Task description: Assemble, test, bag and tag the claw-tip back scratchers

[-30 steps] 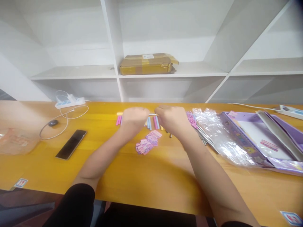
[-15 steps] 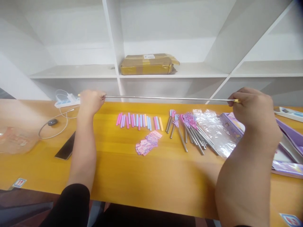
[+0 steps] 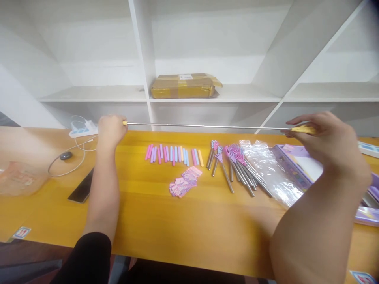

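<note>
A long thin telescopic metal rod (image 3: 207,126) is stretched out level above the yellow table (image 3: 189,232). My left hand (image 3: 111,128) is closed on its left end. My right hand (image 3: 328,140) pinches the yellow tip at its right end, fingers partly spread. Below the rod lie a row of pink, blue and yellow caps (image 3: 174,154), a small heap of pink stickers (image 3: 185,182), and a bundle of collapsed metal rods with pink and purple hand-shaped ends (image 3: 237,167).
Clear plastic wrappers (image 3: 266,169) and a purple box (image 3: 299,169) lie at the right. A black phone (image 3: 81,189), a cable and a white power strip (image 3: 83,128) sit at the left. A taped brown parcel (image 3: 185,85) rests on the white shelf behind.
My hands moved far apart from the middle of the table, pulling the rod out to full length and lifting it. Since half a second ago, they have barely shifted.
</note>
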A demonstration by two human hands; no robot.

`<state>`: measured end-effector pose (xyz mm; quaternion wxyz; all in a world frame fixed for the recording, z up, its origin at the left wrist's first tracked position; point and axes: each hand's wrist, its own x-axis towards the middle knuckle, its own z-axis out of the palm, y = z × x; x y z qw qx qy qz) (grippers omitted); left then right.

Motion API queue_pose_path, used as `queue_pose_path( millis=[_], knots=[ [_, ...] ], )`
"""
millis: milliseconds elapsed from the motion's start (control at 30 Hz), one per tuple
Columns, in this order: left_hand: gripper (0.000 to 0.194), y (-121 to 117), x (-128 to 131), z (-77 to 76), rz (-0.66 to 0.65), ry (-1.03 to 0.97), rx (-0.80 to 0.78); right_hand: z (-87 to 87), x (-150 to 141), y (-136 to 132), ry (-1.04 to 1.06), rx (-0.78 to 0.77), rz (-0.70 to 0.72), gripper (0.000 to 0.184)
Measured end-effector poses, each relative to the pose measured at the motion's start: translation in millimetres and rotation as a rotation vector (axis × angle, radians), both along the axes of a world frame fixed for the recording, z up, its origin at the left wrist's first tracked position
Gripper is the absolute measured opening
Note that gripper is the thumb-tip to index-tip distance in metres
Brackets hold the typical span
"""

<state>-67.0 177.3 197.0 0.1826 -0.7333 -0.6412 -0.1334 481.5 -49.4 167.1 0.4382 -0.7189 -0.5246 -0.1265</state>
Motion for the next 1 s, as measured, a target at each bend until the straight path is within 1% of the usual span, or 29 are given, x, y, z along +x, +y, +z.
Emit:
queue_pose_path(
  millis=[100, 200, 333, 367, 433, 500, 567, 667, 800, 900, 967, 1000],
  knots=[
    [0.031, 0, -3, 2.2, 0.043, 0.036, -0.03, 5.2, -10, -9, -0.014, 0.201, 0.057, 0.026],
    [0.031, 1, -8, 3.8, 0.043, 0.046, -0.02, 10.1, -17, -13, -0.067, 0.271, 0.021, 0.024],
    [0.027, 1, -12, 4.7, 0.007, -0.001, -0.002, 9.4, -12, -5, -0.223, 0.374, -0.05, 0.019],
    [0.026, 1, -12, 4.8, -0.004, -0.016, 0.0, 7.7, -9, -1, -0.242, 0.378, -0.072, 0.019],
    [0.026, 2, -12, 4.8, -0.025, -0.034, 0.001, 3.6, -1, 6, -0.28, 0.338, -0.096, 0.02],
    [0.025, 2, -12, 4.7, -0.032, -0.044, 0.008, -0.4, 6, 11, -0.334, 0.291, -0.102, 0.024],
    [0.025, 1, -11, 4.5, -0.018, -0.047, 0.03, -3.4, 9, 16, -0.368, 0.232, -0.122, 0.029],
    [0.029, -1, -9, 4.1, 0.022, -0.007, 0.075, -6.8, 8, 23, -0.336, 0.162, -0.166, 0.03],
    [0.03, -2, -14, 5.8, 0.045, 0.076, 0.074, -10.8, 8, 24, -0.308, 0.205, -0.113, 0.036],
    [0.03, -1, -18, 9.1, 0.055, 0.103, 0.051, -11.4, 15, 21, -0.272, 0.171, -0.104, 0.032],
    [0.03, -4, -7, 8.9, 0.057, 0.13, 0.025, -10.1, 12, 22, -0.256, 0.125, -0.101, 0.028],
    [0.03, -8, 5, 7.1, 0.04, 0.145, 0.002, -9.4, 3, 24, -0.257, 0.111, -0.074, 0.025]
  ],
)
